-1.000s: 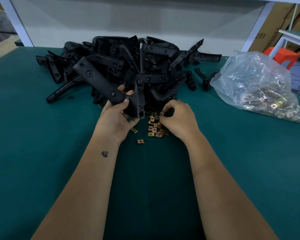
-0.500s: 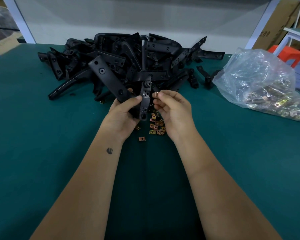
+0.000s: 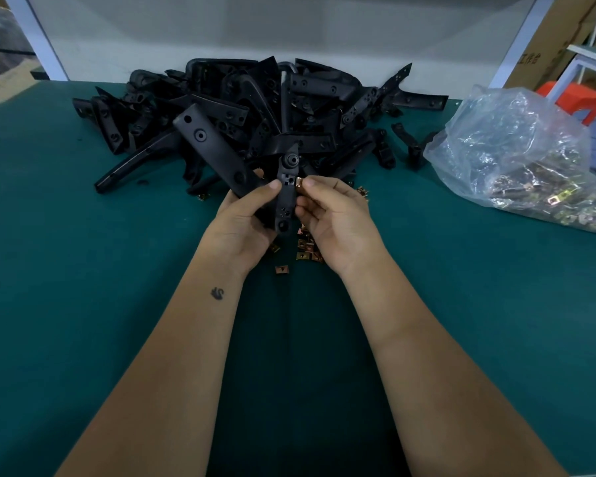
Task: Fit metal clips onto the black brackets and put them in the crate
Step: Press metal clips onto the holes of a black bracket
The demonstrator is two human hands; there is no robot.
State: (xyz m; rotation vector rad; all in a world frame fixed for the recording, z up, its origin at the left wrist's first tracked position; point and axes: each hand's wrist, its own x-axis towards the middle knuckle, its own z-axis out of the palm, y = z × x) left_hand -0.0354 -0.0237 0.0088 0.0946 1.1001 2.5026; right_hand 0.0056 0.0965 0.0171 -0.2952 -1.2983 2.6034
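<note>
Left hand (image 3: pixel 241 225) grips a black bracket (image 3: pixel 217 156) above the green tabletop (image 3: pixel 83 287), thumb curled over its face, the long arm tilted up and away to the left. Right hand (image 3: pixel 334 218) pinches a small metal clip (image 3: pixel 298 182) between thumb and forefinger, touching the right edge of the bracket's short arm. Loose clips (image 3: pixel 307 251) lie on the tabletop beneath both hands. Pile of brackets (image 3: pixel 255 108) just beyond. Clear plastic bag of clips (image 3: pixel 516 160) well to the right.
</note>
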